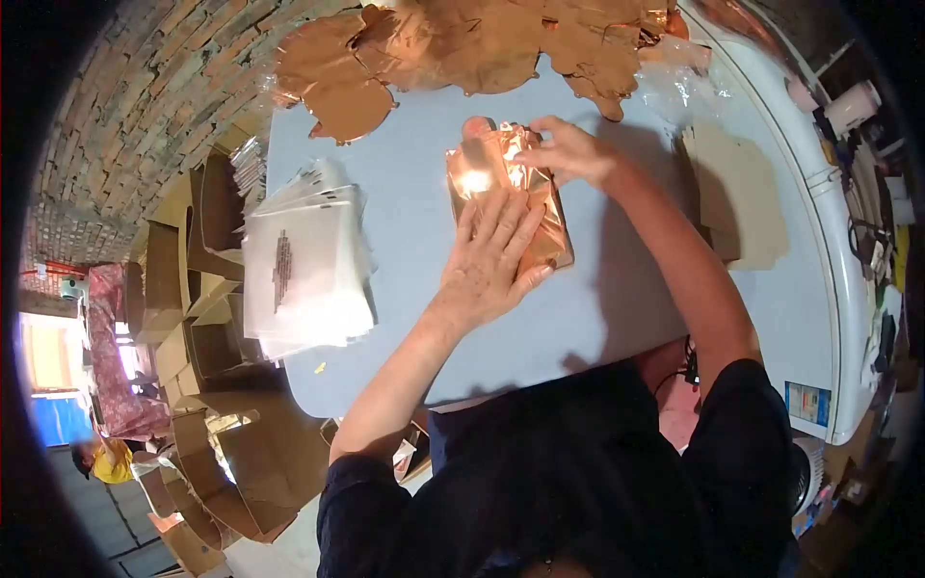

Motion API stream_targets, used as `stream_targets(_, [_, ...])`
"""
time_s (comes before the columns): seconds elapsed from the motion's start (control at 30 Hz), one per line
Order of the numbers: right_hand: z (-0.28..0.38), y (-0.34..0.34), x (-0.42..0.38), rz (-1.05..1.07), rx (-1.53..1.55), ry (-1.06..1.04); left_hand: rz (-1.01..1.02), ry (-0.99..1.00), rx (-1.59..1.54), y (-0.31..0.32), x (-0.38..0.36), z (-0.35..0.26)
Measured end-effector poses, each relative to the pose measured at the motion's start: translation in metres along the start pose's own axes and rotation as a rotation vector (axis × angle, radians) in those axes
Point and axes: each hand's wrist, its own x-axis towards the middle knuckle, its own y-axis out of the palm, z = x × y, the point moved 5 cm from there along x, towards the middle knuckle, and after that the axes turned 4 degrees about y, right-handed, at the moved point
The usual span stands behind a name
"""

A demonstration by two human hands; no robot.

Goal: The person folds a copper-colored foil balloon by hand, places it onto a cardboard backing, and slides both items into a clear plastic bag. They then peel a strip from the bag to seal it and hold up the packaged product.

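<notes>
A folded copper-coloured foil balloon [551, 236] lies flat on the pale blue table [414, 154], its shiny surface creased and a rounded tab sticking out at its far end. My left hand [489, 255] rests palm down across the near half of it, with fingers spread, hiding part of the foil. At the far right corner of the balloon is my right hand [570, 154], its fingers apart and the tips touching the crinkled foil. More flat copper foil balloons [462, 43] are spread in an overlapping heap along the far side of the table.
To the left is a stack of clear plastic bags [303, 260]. Brown card sheets [742, 197] and crumpled clear film [679, 87] lie on the right. Open cardboard boxes [260, 472] crowd the floor at left, and a person in yellow [114, 460] is far off there.
</notes>
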Motion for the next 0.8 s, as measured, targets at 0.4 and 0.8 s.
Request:
stream_targets(0.4, [0.028, 0.006, -0.036, -0.105, 0.153, -0.542, -0.43, 0.022, -0.266, -0.072, -0.018, 0.007])
stream_targets(0.8, [-0.052, 0.086, -0.216, -0.229, -0.529, -0.879, -0.516, -0.284, -0.269, -0.108, -0.115, 0.014])
